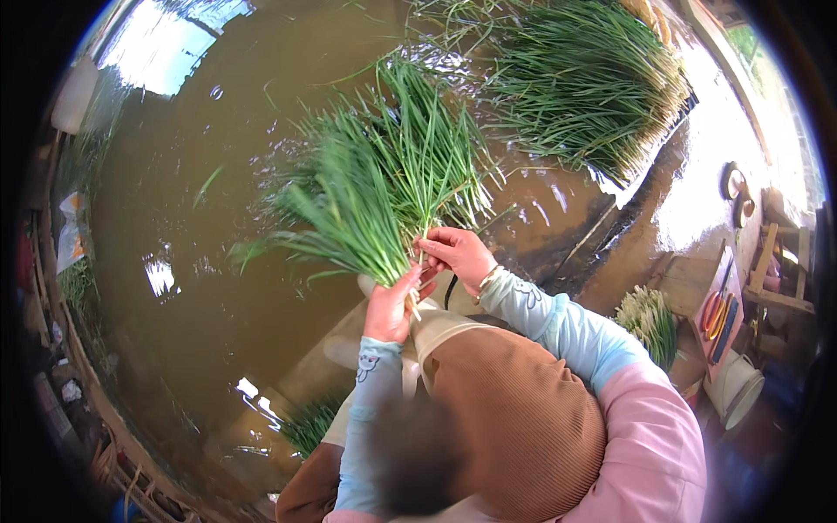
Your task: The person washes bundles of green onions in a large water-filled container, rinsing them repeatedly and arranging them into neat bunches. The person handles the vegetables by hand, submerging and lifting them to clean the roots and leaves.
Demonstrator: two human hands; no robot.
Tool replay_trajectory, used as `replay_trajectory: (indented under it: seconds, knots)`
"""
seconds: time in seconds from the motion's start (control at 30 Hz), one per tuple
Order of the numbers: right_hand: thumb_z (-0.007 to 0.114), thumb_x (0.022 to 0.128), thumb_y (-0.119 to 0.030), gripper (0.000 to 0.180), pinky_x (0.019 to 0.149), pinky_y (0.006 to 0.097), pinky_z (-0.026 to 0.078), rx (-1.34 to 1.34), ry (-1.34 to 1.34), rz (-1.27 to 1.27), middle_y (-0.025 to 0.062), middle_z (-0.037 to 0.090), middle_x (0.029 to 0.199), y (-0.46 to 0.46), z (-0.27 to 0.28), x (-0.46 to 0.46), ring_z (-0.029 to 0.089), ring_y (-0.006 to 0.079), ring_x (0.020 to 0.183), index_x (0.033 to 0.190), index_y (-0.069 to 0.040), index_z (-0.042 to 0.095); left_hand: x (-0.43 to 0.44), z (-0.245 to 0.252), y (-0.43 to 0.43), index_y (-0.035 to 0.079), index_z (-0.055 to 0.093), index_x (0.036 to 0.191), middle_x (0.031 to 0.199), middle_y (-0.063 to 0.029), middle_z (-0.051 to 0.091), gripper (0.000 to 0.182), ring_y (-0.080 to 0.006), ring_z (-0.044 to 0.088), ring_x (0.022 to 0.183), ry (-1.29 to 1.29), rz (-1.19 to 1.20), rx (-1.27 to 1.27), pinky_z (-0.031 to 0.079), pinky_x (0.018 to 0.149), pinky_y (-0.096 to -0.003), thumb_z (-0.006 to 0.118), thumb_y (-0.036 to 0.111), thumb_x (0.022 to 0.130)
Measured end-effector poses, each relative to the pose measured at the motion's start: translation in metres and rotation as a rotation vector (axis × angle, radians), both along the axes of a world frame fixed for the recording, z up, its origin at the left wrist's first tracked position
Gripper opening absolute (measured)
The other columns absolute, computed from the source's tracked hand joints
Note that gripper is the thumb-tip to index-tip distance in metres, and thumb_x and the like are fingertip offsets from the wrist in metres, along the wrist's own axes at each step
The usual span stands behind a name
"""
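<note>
My left hand (pixel 387 312) is closed around the pale lower ends of a bunch of chive-like greens (pixel 363 216). Its leaves fan away from me and look blurred at the tips. Close beside it, my right hand (pixel 461 253) pinches a few thin stalks (pixel 426 206) between thumb and fingertips. The fingers of both hands nearly meet, so where they touch is partly hidden. Just beyond my hands, a loose heap of the same greens (pixel 451 157) lies in shallow brown water (pixel 176 216).
A large stack of greens (pixel 575 85) lies at the upper right, white ends outward. A smaller bundle (pixel 647 320) stands right of my arm, near scissors (pixel 713 315) on a pink board (pixel 727 281) and a white bucket (pixel 732 392). More greens (pixel 314 421) lie by my left leg.
</note>
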State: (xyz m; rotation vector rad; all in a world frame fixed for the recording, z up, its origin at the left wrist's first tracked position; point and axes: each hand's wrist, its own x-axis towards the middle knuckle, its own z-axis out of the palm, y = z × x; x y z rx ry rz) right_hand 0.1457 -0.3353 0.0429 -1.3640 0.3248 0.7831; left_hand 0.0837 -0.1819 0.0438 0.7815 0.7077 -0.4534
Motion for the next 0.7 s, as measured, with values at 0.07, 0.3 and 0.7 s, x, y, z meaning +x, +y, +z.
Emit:
replay_trajectory:
  seconds: [0.07, 0.3, 0.7]
  knots:
    - [0.058, 0.092, -0.023, 0.02, 0.061, 0.0277, 0.047, -0.223, -0.236, 0.13, 0.0059, 0.064, 0.077, 0.005, -0.005, -0.006, 0.058, 0.014, 0.066, 0.094, -0.004, 0.066, -0.004, -0.01, -0.001, 0.001, 0.058, 0.107, 0.097, -0.0079, 0.064, 0.019, -0.0177, 0.064, 0.084, -0.007, 0.01, -0.013, 0.053, 0.073, -0.0295, 0.061, 0.007, 0.09]
    - [0.057, 0.085, -0.019, 0.013, 0.06, 0.0389, 0.049, -0.701, -0.975, 0.368, 0.0092, 0.057, 0.075, -0.005, -0.005, -0.027, 0.059, 0.0295, 0.069, 0.08, -0.007, 0.058, -0.007, -0.033, 0.002, -0.001, 0.058, 0.107, 0.102, -0.0096, 0.064, 0.02, -0.0168, 0.061, 0.082, 0.039, 0.103, -0.109, 0.05, 0.07, -0.0267, 0.062, 0.0, 0.087]
    - [0.058, 0.087, -0.019, 0.013, 0.064, 0.0391, 0.052, -1.511, -0.572, 0.449, 0.0096, 0.064, 0.082, -0.192, -0.066, -0.023, 0.064, 0.0314, 0.076, 0.083, -0.01, 0.066, 0.0, -0.029, 0.02, 0.003, 0.058, 0.103, 0.111, -0.0184, 0.062, 0.015, -0.0126, 0.058, 0.076, 0.07, 0.074, -0.297, 0.05, 0.064, -0.0209, 0.061, 0.004, 0.088]
